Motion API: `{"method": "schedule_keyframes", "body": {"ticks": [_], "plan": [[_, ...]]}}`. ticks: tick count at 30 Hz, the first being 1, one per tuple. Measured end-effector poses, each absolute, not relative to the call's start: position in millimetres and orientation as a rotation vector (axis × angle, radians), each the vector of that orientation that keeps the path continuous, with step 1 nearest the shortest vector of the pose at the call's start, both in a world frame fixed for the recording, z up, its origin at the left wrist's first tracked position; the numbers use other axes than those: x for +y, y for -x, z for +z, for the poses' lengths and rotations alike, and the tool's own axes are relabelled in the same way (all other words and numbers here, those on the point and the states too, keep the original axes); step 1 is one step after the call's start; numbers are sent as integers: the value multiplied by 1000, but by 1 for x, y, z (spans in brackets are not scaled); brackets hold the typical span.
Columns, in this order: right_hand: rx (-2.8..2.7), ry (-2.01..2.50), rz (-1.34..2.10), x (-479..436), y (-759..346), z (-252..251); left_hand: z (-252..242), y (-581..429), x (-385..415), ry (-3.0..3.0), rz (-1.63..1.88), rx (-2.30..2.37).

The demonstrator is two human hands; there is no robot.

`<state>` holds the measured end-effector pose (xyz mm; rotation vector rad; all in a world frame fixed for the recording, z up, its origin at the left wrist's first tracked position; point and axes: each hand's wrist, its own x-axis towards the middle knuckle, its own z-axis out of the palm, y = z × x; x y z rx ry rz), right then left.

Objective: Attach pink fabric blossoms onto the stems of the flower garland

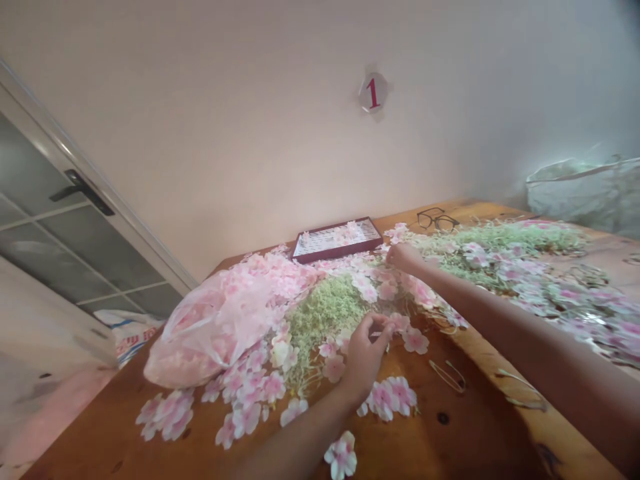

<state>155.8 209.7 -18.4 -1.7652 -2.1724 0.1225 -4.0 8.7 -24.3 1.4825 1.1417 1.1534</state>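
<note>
My left hand (367, 352) is above the middle of the wooden table, thumb and forefinger pinched together on the edge of a pink artificial flower (399, 323). Another pale pink flower (415, 341) lies right beside it. Farther away, my right hand (405, 258) reaches among loose blossoms near the tray's right corner. Its fingers are bent together, and whatever they hold is too small to make out. Between and left of the hands sits a heap of light green artificial stems (327, 303). A small stack of pink flowers (393, 398) rests below my left hand.
A clear plastic bag (200, 333) of pink blossoms spreads over the table's left side. At the back stand a dark-rimmed tray (337, 252) with a few flowers and a pair of glasses (437, 220). More green stems (505, 237) and flowers cover the right. A wire loop (447, 377) lies nearer.
</note>
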Motion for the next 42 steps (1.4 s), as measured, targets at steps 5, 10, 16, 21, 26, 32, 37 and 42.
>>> {"method": "schedule_keyframes", "body": {"ticks": [5,10,16,21,26,32,37,42], "plan": [[-2132,1828,134,213,-166,-19,-26,6,13,-1492,1192,1174],[-2027,1797,144,205,-164,-20,-28,9,17,-1304,1211,1137],[-1830,1686,206,188,-155,-3,-25,9,22,-1063,1251,1103],[-1867,1481,473,130,-153,18,-29,11,27,-1027,1316,1052],[-1733,1091,1053,54,-155,16,-28,8,23,-1061,1258,997],[-1694,1020,1267,37,-150,-8,-28,5,17,-1196,1211,1037],[-1654,988,1275,35,-148,-16,-32,3,13,-1215,1213,1043],[-1624,974,1241,30,-147,-15,-36,4,15,-1296,1194,1036]]}}
